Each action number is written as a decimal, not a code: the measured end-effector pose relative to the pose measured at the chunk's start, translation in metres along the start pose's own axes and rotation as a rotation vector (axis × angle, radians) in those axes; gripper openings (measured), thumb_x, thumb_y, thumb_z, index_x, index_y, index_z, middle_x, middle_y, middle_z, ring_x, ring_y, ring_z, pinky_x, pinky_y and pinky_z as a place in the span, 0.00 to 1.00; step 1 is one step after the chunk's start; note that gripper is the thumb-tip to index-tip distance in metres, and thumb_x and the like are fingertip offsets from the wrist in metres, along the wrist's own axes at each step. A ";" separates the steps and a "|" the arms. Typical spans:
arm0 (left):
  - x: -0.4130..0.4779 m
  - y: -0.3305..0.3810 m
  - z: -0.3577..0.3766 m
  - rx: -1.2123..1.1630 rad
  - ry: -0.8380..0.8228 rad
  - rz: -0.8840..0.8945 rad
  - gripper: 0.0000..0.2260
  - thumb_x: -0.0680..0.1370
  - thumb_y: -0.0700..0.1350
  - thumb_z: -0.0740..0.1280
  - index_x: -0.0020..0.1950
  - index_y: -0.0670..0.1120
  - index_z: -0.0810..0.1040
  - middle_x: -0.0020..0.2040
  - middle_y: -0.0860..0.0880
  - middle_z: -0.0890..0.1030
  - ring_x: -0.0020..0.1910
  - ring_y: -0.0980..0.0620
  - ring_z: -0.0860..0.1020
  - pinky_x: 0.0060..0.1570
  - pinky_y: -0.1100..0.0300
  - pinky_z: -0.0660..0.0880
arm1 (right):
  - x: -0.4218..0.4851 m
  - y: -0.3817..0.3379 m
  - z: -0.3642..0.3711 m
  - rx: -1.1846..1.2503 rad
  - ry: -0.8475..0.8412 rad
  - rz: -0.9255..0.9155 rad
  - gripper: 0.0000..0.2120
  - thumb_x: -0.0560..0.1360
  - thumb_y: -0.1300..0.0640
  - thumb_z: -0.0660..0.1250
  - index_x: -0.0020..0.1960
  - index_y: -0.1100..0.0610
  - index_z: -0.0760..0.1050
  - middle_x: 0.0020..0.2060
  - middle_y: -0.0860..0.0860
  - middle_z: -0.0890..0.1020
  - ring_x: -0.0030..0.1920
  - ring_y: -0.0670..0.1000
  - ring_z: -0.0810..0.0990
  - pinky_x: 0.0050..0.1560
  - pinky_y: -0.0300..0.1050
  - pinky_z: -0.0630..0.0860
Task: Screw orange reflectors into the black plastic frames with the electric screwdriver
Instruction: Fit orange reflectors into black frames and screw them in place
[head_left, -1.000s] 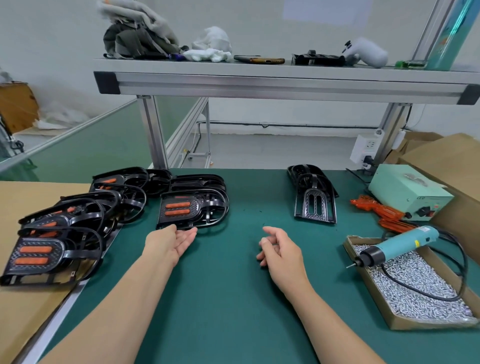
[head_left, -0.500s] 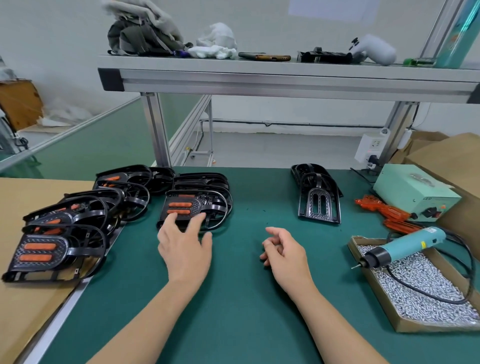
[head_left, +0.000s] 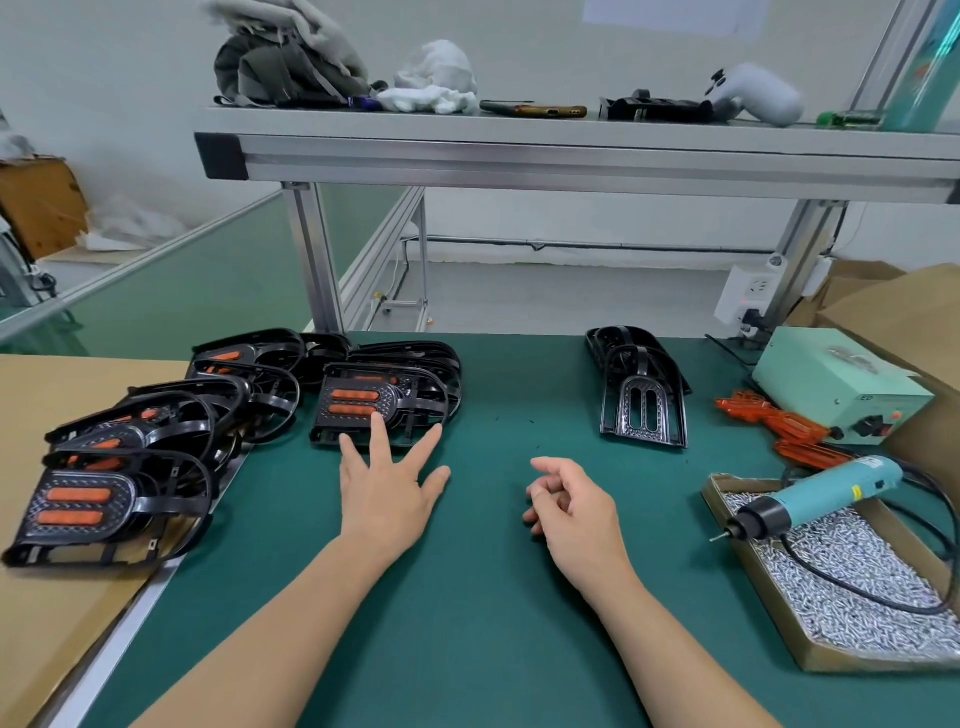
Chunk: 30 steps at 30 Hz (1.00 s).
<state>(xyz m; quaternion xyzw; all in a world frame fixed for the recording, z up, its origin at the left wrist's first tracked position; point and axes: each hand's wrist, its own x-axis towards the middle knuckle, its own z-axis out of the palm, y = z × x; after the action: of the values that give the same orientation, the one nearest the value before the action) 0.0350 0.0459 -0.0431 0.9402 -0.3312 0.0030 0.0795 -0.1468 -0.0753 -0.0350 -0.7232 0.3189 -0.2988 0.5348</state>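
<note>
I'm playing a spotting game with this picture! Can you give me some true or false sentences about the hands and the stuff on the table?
1. The left hand holds the electric screwdriver. False: the screwdriver lies on the tray of screws, and the left hand's straight fingers reach a frame with reflectors.
2. The lone black frame on the right has no orange in it. True.
3. The right hand holds nothing. True.
4. The loose orange reflectors lie in the tray of screws. False: they lie on the green mat beside the pale green box.
</note>
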 end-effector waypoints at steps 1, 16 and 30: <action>0.001 -0.001 0.000 -0.005 0.009 -0.002 0.26 0.81 0.67 0.49 0.76 0.72 0.40 0.81 0.41 0.38 0.77 0.27 0.42 0.76 0.41 0.48 | 0.000 0.000 0.000 0.002 -0.002 0.002 0.13 0.80 0.64 0.63 0.57 0.47 0.76 0.44 0.50 0.81 0.35 0.46 0.83 0.38 0.39 0.79; -0.010 -0.001 0.001 -0.120 0.175 0.019 0.27 0.81 0.63 0.56 0.79 0.65 0.53 0.81 0.38 0.48 0.78 0.33 0.42 0.76 0.37 0.50 | -0.002 -0.003 -0.002 0.007 -0.009 0.019 0.13 0.80 0.65 0.62 0.59 0.51 0.77 0.44 0.50 0.80 0.34 0.44 0.82 0.36 0.37 0.77; -0.039 0.018 -0.006 -0.143 0.236 0.238 0.07 0.82 0.49 0.64 0.49 0.47 0.71 0.45 0.52 0.73 0.40 0.47 0.75 0.37 0.54 0.72 | 0.004 -0.011 -0.004 -0.058 0.034 -0.017 0.12 0.79 0.65 0.64 0.57 0.51 0.78 0.48 0.50 0.80 0.41 0.48 0.82 0.48 0.47 0.82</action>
<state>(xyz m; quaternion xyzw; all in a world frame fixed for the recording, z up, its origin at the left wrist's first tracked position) -0.0063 0.0573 -0.0366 0.8795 -0.4277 0.0993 0.1835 -0.1460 -0.0781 -0.0228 -0.7359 0.3305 -0.3060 0.5056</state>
